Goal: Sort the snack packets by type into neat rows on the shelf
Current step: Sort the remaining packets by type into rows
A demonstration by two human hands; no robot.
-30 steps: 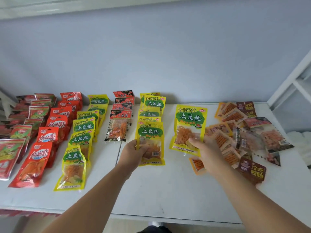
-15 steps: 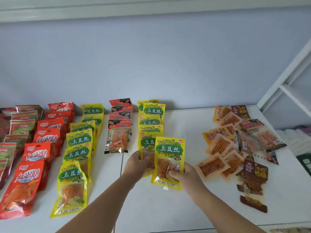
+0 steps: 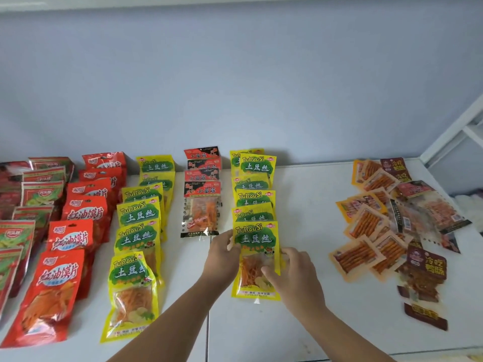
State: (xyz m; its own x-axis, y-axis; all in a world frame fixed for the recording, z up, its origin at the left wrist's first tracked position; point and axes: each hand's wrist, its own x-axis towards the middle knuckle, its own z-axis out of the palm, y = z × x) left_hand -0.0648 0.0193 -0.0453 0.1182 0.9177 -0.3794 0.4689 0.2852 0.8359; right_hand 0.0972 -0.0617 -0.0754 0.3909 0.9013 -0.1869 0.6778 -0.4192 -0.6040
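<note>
A yellow TuDouSi packet [image 3: 254,239] lies at the front of the right-hand yellow row [image 3: 253,197] on the white shelf [image 3: 308,205]. My left hand [image 3: 222,257] pinches its left edge. My right hand [image 3: 298,278] holds its lower right side, thumb on the clear window and fingers at the right edge. Left of it stand a row of red-and-black packets [image 3: 202,192], another yellow row [image 3: 138,212], a red row [image 3: 78,212] and green-and-red packets [image 3: 39,192]. An unsorted heap of orange stick packets [image 3: 366,223] and brown packets [image 3: 426,265] lies at the right.
A pale blue wall backs the shelf. A white frame post [image 3: 457,131] rises at the far right. Bare shelf surface shows between the yellow row and the heap, and along the front edge [image 3: 261,335].
The yellow packet, lifted from beside the heap a second ago and carried left, now lies flat at the front of the right yellow row. Both hands came down with it.
</note>
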